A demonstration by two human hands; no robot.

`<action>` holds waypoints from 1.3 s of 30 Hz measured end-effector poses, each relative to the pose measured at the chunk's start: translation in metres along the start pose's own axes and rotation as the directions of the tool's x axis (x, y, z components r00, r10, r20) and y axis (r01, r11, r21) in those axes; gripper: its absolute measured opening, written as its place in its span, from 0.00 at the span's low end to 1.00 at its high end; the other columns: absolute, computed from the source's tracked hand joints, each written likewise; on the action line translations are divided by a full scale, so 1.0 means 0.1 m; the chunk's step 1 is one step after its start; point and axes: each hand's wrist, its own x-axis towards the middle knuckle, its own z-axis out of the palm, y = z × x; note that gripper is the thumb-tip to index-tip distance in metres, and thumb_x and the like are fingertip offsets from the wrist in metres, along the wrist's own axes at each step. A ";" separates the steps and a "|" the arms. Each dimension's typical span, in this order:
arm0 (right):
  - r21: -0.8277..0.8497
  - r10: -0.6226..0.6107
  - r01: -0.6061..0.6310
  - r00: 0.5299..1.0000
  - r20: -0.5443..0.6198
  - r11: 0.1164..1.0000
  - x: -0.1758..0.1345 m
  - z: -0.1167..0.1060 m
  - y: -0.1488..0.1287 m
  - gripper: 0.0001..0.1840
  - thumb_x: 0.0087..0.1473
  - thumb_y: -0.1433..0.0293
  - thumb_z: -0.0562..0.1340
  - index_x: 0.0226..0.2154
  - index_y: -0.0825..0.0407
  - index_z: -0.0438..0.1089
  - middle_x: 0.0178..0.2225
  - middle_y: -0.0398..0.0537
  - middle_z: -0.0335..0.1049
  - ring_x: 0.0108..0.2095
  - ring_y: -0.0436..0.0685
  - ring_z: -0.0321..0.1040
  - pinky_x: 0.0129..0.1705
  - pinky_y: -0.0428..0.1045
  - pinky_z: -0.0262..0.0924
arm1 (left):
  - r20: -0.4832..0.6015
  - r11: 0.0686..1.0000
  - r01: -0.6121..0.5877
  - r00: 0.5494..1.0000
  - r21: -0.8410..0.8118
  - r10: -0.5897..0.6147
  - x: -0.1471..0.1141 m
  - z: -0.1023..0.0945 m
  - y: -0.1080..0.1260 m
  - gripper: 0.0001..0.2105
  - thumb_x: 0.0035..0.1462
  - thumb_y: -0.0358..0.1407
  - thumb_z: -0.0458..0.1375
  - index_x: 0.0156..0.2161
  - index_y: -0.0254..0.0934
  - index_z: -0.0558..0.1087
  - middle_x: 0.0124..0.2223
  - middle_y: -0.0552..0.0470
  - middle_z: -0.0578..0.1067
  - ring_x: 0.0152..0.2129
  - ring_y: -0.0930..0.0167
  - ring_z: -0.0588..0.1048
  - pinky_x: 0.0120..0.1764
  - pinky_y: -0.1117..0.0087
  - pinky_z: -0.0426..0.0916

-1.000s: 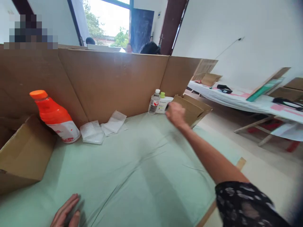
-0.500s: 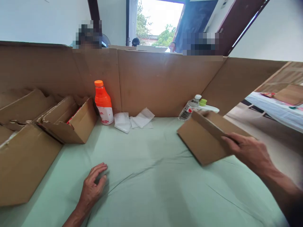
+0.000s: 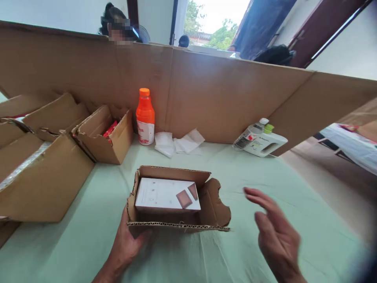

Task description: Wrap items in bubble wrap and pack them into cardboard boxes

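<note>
A small open cardboard box [image 3: 216,202] with ragged cut edges is in front of me. My left hand [image 3: 125,239] grips its left end, with the thumb along the near side and the other fingers hidden by the cardboard. Inside lies a white carton [image 3: 165,192] printed with brown squares, taking up the left and middle part. To the right of the box, my right hand [image 3: 277,232] is in the air, apart from it, with fingers and thumb spread and nothing between them; it is slightly blurred.
An orange bottle [image 3: 145,118] stands by the cardboard wall [image 3: 206,98], beside white packets [image 3: 176,143]. At the right, a clear bottle [image 3: 250,135] leans by a white jug [image 3: 265,144]. Cardboard boxes [image 3: 59,181] line the left. People sit beyond the wall.
The cardboard box has come from the right to the centre, now showing its inside and the white carton. My left hand has taken hold of it; my right hand has let go. The view has shifted.
</note>
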 end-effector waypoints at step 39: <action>0.532 0.540 -0.516 0.832 0.126 0.671 0.81 0.33 1.24 0.21 0.48 0.52 0.67 0.37 0.51 0.78 0.32 0.48 0.75 0.29 0.54 0.68 0.28 0.49 0.65 | -0.089 0.979 0.179 0.978 -0.094 -0.188 0.95 0.14 -0.39 0.28 0.42 0.48 0.67 0.47 0.37 0.69 0.41 0.48 0.77 0.42 0.60 0.76 0.48 0.60 0.70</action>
